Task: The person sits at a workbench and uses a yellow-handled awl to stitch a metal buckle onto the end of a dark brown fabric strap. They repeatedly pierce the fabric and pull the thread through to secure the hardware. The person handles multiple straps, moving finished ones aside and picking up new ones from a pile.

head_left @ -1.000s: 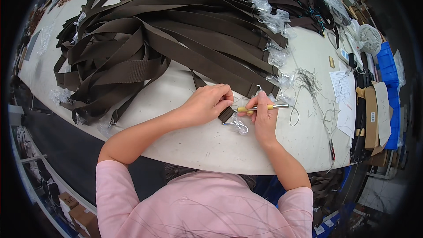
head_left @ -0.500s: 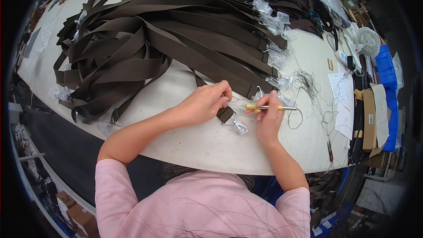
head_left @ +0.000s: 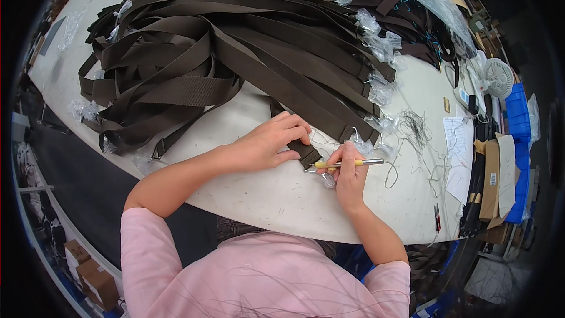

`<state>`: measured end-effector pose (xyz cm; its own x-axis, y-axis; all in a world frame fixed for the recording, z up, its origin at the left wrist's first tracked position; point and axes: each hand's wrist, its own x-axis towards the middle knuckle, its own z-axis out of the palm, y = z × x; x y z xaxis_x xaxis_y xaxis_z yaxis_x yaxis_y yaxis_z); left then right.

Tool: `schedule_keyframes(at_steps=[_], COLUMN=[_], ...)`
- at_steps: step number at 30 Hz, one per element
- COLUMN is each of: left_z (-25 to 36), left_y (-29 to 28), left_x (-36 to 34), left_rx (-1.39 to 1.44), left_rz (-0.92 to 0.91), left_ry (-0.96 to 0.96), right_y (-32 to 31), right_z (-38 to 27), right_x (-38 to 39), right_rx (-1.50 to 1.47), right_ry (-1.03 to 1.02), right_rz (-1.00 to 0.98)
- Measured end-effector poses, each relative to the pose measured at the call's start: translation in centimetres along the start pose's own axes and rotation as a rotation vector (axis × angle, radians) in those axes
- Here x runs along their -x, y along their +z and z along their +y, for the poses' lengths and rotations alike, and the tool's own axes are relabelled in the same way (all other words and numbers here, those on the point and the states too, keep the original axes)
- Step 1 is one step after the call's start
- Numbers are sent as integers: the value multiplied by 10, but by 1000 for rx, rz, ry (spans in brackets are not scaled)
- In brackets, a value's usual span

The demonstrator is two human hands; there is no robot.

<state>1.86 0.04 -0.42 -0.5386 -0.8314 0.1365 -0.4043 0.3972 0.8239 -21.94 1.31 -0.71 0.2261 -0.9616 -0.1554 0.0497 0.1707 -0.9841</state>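
My left hand [head_left: 273, 144] is curled over the short end of a dark brown webbing strap [head_left: 302, 152] on the table, thumb and fingers resting on it. My right hand [head_left: 348, 179] grips a slim tool [head_left: 371, 161] with a yellow and silver body, its yellow end at the strap's end. A metal hook in clear plastic wrap [head_left: 328, 180] lies under the tool by the strap. Loose threads lie between and beside my hands.
A big pile of similar straps [head_left: 159, 53] with wrapped hooks covers much of the white table [head_left: 235, 194]. More straps [head_left: 382, 12] lie behind. At right are paper sheets [head_left: 456, 147], snips [head_left: 437, 218], a small fan [head_left: 499, 76], cardboard [head_left: 491, 182] and blue bins [head_left: 518, 106].
My left thumb has dropped away from the index finger onto the strap. The yellow tool and my right hand have moved left and down to the strap's end. The view has shifted slightly.
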Motion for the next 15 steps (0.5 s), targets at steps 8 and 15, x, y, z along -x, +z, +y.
schedule_keyframes(at_steps=[8,15], left_z=[1,-1], left_y=[0,1], left_x=[1,2], left_rx=[-28,-30], left_rz=[7,4], left_ry=[-7,6], right_y=[0,1], right_z=[3,3], right_x=[-2,-2], right_rx=[52,75], right_ry=[7,-13], right_rz=[-6,-2])
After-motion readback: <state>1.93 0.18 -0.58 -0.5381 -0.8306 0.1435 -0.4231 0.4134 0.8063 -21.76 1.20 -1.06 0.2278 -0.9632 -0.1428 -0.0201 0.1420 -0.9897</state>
